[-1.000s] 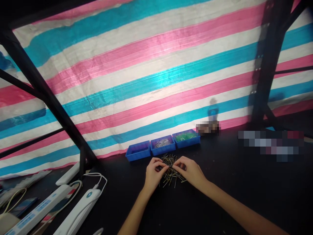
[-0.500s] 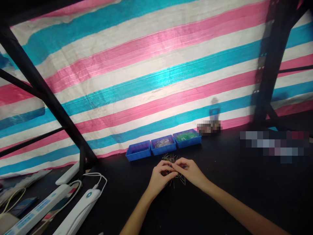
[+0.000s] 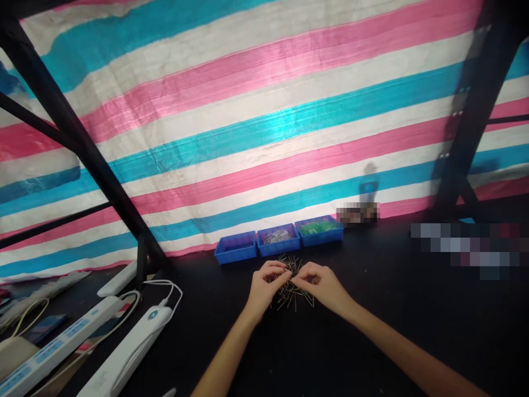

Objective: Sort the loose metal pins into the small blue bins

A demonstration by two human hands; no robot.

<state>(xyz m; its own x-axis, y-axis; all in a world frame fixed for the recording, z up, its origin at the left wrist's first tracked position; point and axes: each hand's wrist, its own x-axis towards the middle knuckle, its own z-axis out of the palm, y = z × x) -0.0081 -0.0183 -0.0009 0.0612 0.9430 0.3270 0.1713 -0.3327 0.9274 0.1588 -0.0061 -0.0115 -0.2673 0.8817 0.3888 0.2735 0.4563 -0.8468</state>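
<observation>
A loose pile of thin, dark brass-coloured metal pins or screws (image 3: pixel 294 300) lies on the black table; their exact kind is too small to tell. Over its left side, my left hand (image 3: pixel 261 286) pinches with thumb and fingers together. From the right, my right hand (image 3: pixel 326 286) is closed in a similar pinch, its fingertips nearly meeting those of the left. Whatever sits between the fingertips is too small to make out. Behind the pile stand three blue trays: a left tray (image 3: pixel 236 256) with dark contents, a middle tray (image 3: pixel 280 250) with clear pieces, and a right tray (image 3: pixel 323 239) with green pieces.
White power strips (image 3: pixel 53 350) and a white device (image 3: pixel 128 353) with a cable lie at the left. A black metal frame post (image 3: pixel 99 165) slants up there. Striped sheeting (image 3: pixel 264 132) hangs behind the table. Blurred-out items lie at the right.
My left thumb and fingers have come together and moved slightly up, uncovering more of the pile. My right hand has barely moved. The camera view has shifted slightly.
</observation>
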